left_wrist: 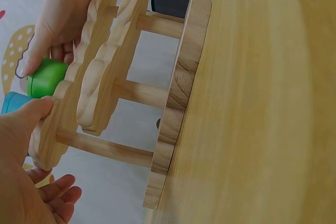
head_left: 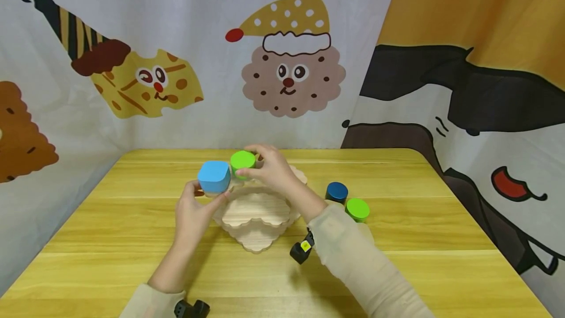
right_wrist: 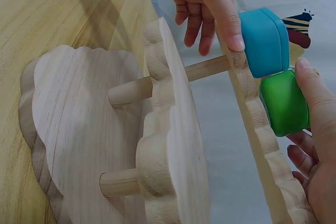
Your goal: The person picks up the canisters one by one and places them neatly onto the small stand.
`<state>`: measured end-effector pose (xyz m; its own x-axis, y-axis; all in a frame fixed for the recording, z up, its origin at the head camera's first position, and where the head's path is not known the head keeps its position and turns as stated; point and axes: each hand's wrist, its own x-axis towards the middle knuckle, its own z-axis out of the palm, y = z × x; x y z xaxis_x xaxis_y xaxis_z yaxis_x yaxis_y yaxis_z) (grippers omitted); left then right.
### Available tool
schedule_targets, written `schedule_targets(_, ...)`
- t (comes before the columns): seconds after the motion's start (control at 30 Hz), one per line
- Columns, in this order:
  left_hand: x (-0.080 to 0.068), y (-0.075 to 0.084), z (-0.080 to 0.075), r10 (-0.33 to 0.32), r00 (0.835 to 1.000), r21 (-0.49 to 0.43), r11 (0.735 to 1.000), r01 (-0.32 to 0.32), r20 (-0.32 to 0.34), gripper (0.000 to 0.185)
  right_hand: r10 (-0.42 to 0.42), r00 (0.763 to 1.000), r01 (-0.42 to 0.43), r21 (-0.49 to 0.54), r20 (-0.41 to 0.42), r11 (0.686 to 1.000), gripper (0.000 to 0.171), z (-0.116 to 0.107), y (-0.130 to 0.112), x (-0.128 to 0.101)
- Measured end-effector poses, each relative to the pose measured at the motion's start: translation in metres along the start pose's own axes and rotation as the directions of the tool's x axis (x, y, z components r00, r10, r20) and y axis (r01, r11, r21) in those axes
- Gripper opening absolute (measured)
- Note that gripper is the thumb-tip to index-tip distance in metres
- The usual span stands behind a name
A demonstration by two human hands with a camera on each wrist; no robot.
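A tiered wooden stand (head_left: 256, 210) with scalloped, cloud-shaped shelves on round posts (left_wrist: 113, 148) stands on the table. On its top shelf (left_wrist: 79, 82) sit a blue rounded-square container (head_left: 214, 176) and, close beside it, a small green container (head_left: 243, 161). My left hand (head_left: 194, 210) grips the top shelf's edge by the blue container, thumb above and fingers below. With thumb and fingers my right hand (head_left: 275, 171) pinches the green container, low on or just over the shelf. Whether its base touches the wood is hard to tell.
To the right, partly behind my right sleeve (head_left: 353, 254), are a dark blue round container (head_left: 337, 191) and another green one (head_left: 358, 209), with pale wood showing beneath. The wooden table (head_left: 88, 239) ends at a printed curtain (head_left: 176, 18) behind.
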<state>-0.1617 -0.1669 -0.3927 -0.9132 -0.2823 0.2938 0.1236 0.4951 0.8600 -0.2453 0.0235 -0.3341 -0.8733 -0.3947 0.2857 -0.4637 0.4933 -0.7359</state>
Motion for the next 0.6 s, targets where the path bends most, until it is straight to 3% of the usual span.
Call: schedule_targets(0.6,-0.0008,0.0014,-0.0002,0.001,1.000,0.006,1.000,-0.001,-0.009,0.069,0.007,1.000,-0.007,-0.069,0.013,0.998,0.073,0.0003,0.0012,-0.0008)
